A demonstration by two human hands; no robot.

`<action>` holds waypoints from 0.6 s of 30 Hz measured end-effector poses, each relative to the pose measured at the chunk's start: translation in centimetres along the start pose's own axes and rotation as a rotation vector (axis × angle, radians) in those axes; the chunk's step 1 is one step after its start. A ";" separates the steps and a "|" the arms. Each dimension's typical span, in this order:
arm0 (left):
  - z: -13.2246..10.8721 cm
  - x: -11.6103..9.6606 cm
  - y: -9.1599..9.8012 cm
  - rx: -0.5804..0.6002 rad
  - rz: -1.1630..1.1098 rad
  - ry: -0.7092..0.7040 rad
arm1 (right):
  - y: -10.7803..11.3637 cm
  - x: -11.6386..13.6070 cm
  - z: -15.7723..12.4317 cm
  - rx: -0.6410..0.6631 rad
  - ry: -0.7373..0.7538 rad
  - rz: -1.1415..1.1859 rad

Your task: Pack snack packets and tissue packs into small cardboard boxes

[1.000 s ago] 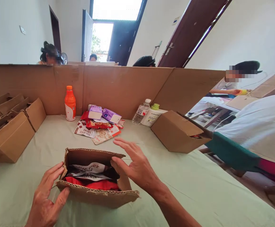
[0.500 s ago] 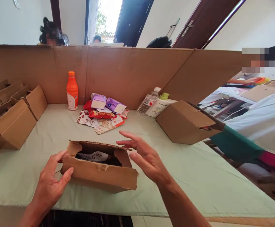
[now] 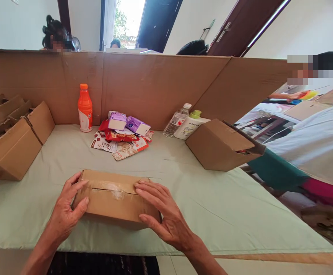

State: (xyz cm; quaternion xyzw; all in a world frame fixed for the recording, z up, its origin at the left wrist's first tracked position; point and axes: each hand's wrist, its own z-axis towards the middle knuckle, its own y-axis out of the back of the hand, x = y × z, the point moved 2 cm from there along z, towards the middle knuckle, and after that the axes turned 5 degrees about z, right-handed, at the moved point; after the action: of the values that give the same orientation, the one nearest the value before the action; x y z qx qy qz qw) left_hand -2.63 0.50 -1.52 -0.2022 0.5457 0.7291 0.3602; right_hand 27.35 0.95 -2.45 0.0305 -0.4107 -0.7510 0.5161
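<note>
A small brown cardboard box [image 3: 109,206] lies on the pale green cloth in front of me. Its top panels are together, with a narrow slit and shiny clear tape at the middle; the inside is hidden. My left hand [image 3: 69,202] grips the left end, thumb on the near side and fingers over the far edge. Across the right end lies my right hand [image 3: 163,214], its fingers stretched flat on the top panels and its thumb apart at the near edge.
Behind the box are food packets [image 3: 129,149] and purple packs [image 3: 139,126]. An orange bottle [image 3: 85,110], a clear bottle [image 3: 177,120] and a white bottle [image 3: 190,128] stand near the cardboard wall [image 3: 155,84]. Boxes flank them left [image 3: 17,149] and right [image 3: 215,145]. A person [image 3: 324,133] is at right.
The box's open top, with packets showing inside, is now covered by its panels. My right hand has come down from the air onto the right end; my left hand stays at the left end.
</note>
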 end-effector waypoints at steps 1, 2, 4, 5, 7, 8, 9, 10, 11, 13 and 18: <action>0.0 0.0 0.1 0.011 -0.014 0.006 | 0.0 0.0 -0.4 0.003 0.019 -0.001; -0.1 0.0 0.1 0.020 -0.020 0.007 | 0.0 0.1 -0.8 0.011 0.032 -0.003; -0.4 0.1 0.2 0.040 -0.013 -0.002 | 0.1 0.0 -1.7 0.030 0.015 -0.009; -0.6 0.2 0.2 0.053 -0.003 -0.010 | 0.2 -0.1 -2.2 0.040 -0.015 -0.010; -1.0 0.6 0.3 0.085 0.025 -0.029 | 0.6 -0.5 -3.1 0.071 -0.101 0.002; -1.1 0.8 0.4 0.103 0.042 -0.040 | 0.7 -0.9 -3.4 0.096 -0.142 0.020; -1.3 1.0 0.5 0.115 0.064 -0.054 | 0.8 -1.3 -3.6 0.125 -0.178 0.044; -1.4 1.2 0.6 0.123 0.094 -0.069 | 0.8 -1.7 -3.6 0.153 -0.206 0.074; -1.5 1.4 0.8 0.126 0.133 -0.086 | 0.7 -2.0 -3.5 0.174 -0.223 0.108; -1.8 2.0 1.2 0.116 0.222 -0.134 | 0.3 -2.7 -2.9 0.186 -0.218 0.173; -4.1 4.8 3.2 0.032 0.387 -0.138 | -1.6 -2.8 -0.2 0.146 -0.077 0.257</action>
State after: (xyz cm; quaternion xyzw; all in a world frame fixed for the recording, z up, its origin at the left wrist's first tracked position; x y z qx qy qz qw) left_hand -8.60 -2.36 -4.02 -0.0372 0.5600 0.7880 0.2532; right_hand 27.52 3.22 -4.70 -0.0137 -0.4844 -0.6473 0.5884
